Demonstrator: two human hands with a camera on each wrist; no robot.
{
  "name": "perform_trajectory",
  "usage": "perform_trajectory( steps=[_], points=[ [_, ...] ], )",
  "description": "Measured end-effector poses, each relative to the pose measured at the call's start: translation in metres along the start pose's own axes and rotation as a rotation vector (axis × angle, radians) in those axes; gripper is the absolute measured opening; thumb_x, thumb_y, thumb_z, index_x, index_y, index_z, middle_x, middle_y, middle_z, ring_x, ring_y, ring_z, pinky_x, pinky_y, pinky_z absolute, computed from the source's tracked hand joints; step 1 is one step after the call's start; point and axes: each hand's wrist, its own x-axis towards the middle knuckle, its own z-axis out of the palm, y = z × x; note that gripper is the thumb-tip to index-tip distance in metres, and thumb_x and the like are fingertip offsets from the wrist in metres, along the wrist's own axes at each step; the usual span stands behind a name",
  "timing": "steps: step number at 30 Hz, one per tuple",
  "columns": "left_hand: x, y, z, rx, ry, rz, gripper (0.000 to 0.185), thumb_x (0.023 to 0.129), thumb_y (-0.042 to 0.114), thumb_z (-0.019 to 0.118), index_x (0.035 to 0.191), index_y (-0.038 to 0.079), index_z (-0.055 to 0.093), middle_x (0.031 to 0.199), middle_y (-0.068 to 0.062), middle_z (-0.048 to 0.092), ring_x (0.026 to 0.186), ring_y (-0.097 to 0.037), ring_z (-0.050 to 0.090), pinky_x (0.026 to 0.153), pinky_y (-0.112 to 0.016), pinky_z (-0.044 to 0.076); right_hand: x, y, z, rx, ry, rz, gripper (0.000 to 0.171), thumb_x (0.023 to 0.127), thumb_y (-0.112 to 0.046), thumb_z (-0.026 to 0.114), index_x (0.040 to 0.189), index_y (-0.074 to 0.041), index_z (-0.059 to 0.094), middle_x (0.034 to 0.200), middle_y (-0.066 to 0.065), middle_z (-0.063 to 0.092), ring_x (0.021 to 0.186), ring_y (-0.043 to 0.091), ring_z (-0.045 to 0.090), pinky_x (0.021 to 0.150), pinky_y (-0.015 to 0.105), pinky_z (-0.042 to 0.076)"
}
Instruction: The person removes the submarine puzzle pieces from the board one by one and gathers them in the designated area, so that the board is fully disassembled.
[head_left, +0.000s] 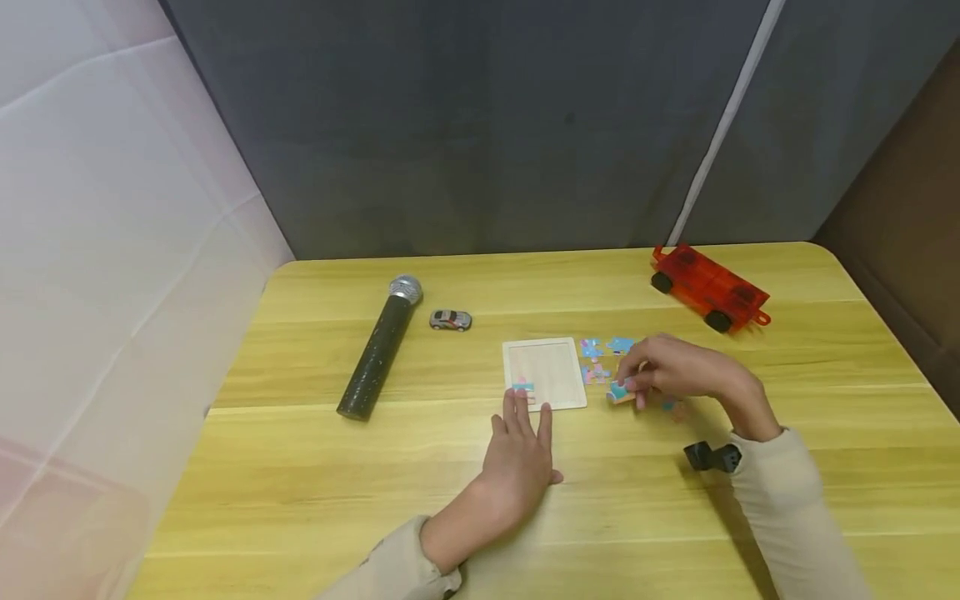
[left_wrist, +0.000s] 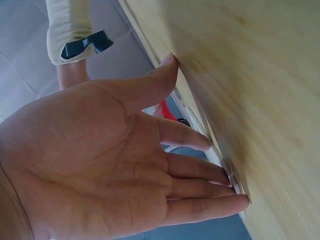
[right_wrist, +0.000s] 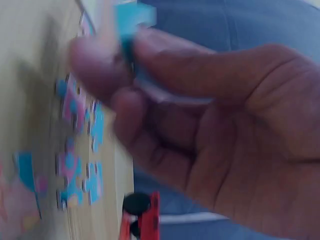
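A square wooden puzzle tray [head_left: 551, 371] lies mid-table, with one puzzle piece [head_left: 522, 387] in its near left corner. My left hand [head_left: 517, 462] has its fingers extended, the tips touching the tray's near edge and that piece. Just right of the tray, my right hand [head_left: 671, 367] pinches a blue puzzle piece [head_left: 619, 391] between thumb and finger, raised off the table. The right wrist view shows this blue piece [right_wrist: 134, 17] blurred at the fingertips. Several loose puzzle pieces [head_left: 596, 372] lie between the tray and the right hand, partly hidden by it.
A black microphone [head_left: 381, 354] with a silver head lies on the left of the table. Beside it stands a small toy car [head_left: 450, 320]. A red translucent toy wagon [head_left: 708, 287] sits at the back right. A dark partition [head_left: 480, 133] rises behind the table.
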Motion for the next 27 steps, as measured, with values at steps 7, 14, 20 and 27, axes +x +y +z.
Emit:
perform_trajectory(
  steps=[7, 14, 20, 27],
  points=[
    [-0.001, -0.001, 0.002, -0.010, 0.012, -0.002, 0.086, 0.105, 0.075, 0.044, 0.170, 0.019, 0.043, 0.168, -0.020, 0.048, 0.158, -0.038, 0.047, 0.116, -0.037, 0.055, -0.003, 0.009, 0.003, 0.124, -0.069, 0.205, 0.017, 0.102, 0.010, 0.063, 0.089, -0.001, 0.064, 0.074, 0.009, 0.066, 0.059, 0.026, 0.073, 0.055, 0.030, 0.056],
    [0.000, -0.003, 0.000, -0.031, 0.026, 0.006, 0.086, 0.105, 0.074, 0.047, 0.170, 0.017, 0.044, 0.168, -0.023, 0.047, 0.157, -0.039, 0.047, 0.116, -0.037, 0.055, 0.002, 0.005, 0.010, 0.026, 0.007, 0.314, 0.020, 0.100, 0.009, 0.066, 0.084, -0.002, 0.060, 0.069, 0.011, 0.068, 0.053, 0.018, 0.070, 0.054, 0.030, 0.056],
    [0.000, -0.007, 0.002, -0.033, 0.048, 0.015, 0.085, 0.106, 0.072, 0.049, 0.170, 0.017, 0.044, 0.169, -0.024, 0.046, 0.157, -0.039, 0.048, 0.114, -0.035, 0.056, 0.009, -0.001, 0.018, -0.059, 0.058, 0.384, 0.022, 0.099, 0.010, 0.063, 0.081, -0.001, 0.064, 0.060, 0.011, 0.068, 0.047, 0.017, 0.067, 0.049, 0.030, 0.056],
    [0.001, -0.006, 0.001, -0.084, 0.039, 0.002, 0.084, 0.105, 0.070, 0.053, 0.170, 0.017, 0.044, 0.170, -0.024, 0.045, 0.158, -0.039, 0.046, 0.115, -0.036, 0.055, 0.018, -0.020, 0.022, -0.180, 0.120, 0.156, 0.020, 0.108, -0.001, 0.064, 0.088, -0.006, 0.066, 0.068, 0.004, 0.065, 0.054, 0.014, 0.063, 0.058, 0.027, 0.052]
  ],
)
